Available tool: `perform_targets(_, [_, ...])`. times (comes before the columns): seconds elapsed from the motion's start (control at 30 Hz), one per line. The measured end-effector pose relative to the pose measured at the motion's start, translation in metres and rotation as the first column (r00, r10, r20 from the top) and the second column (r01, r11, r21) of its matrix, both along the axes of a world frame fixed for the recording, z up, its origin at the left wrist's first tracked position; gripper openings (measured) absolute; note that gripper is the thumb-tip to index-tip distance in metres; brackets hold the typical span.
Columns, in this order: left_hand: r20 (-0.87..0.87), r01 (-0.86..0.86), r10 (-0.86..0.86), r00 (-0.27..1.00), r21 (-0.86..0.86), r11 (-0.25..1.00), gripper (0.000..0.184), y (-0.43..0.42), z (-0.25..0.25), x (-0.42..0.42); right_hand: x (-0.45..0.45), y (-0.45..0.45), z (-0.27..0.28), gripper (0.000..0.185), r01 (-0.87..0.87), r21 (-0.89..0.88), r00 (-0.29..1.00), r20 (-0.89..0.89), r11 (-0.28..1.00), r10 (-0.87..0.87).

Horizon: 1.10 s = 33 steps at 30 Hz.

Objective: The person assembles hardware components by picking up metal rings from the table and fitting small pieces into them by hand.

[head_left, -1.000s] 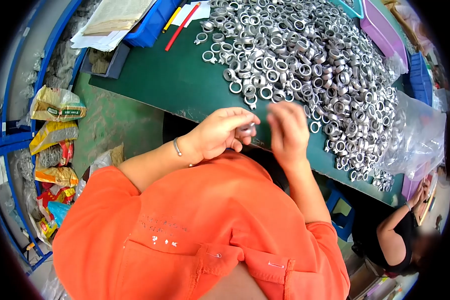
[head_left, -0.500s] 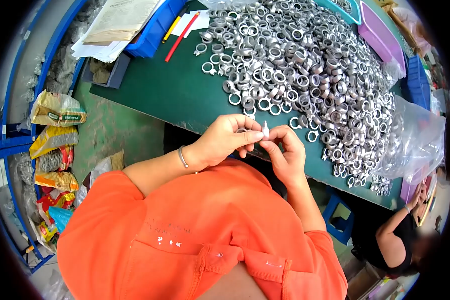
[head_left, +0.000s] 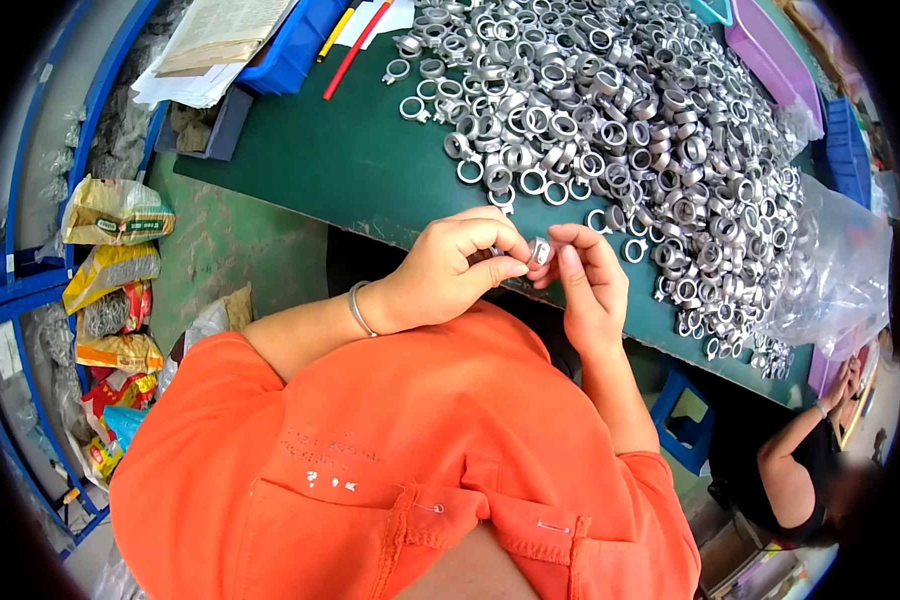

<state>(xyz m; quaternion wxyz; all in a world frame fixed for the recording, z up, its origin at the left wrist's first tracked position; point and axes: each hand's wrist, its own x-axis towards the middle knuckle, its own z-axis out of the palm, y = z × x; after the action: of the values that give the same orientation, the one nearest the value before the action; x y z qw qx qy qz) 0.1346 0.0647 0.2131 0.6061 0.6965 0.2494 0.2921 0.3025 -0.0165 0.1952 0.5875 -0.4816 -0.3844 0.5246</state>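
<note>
Over the near edge of the green table (head_left: 320, 165), my left hand (head_left: 465, 262) is closed, with thumb and fingers gripping a small silver metal ring (head_left: 540, 251). Close beside it on the right, my right hand (head_left: 588, 285) has its fingertips at the ring's right side, curled around it. The ring's lower part is partly hidden by the fingers. Beyond both hands lies a large heap of similar metal rings (head_left: 610, 130), with a few loose ones at its near edge.
A red pen (head_left: 357, 50) and a yellow pen (head_left: 336, 34) lie near a blue bin (head_left: 292, 50) with papers. A grey box (head_left: 210, 130) sits at the left corner. Right are a clear plastic bag (head_left: 835, 260), a blue stool (head_left: 682, 420) and another person (head_left: 795, 475).
A second ago my hands were apart; they have come together at the ring. Since half a second ago the ring has turned, and my right hand has shifted slightly right.
</note>
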Motion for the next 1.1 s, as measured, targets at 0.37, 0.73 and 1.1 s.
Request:
perform_targets(0.37, [0.054,0.006,0.079,0.995,-0.858,0.514,0.021,0.005,0.003,0.004,-0.001,0.015,0.012,0.031,-0.06,0.455,0.697,0.656,0.888,-0.289])
perform_targets(0.73, [-0.019,-0.054,0.06,0.998,-0.759,0.649,0.017,0.013,-0.012,0.002,0.021,0.04,-0.007,0.017,-0.074,0.25,0.266,0.938,0.965,-0.223])
perform_targets(1.1, [-0.049,-0.027,0.003,0.999,-0.517,0.856,0.01,0.01,0.002,0.012,0.005,0.015,0.0,0.011,-0.013,0.354,0.742,0.63,0.935,-0.228])
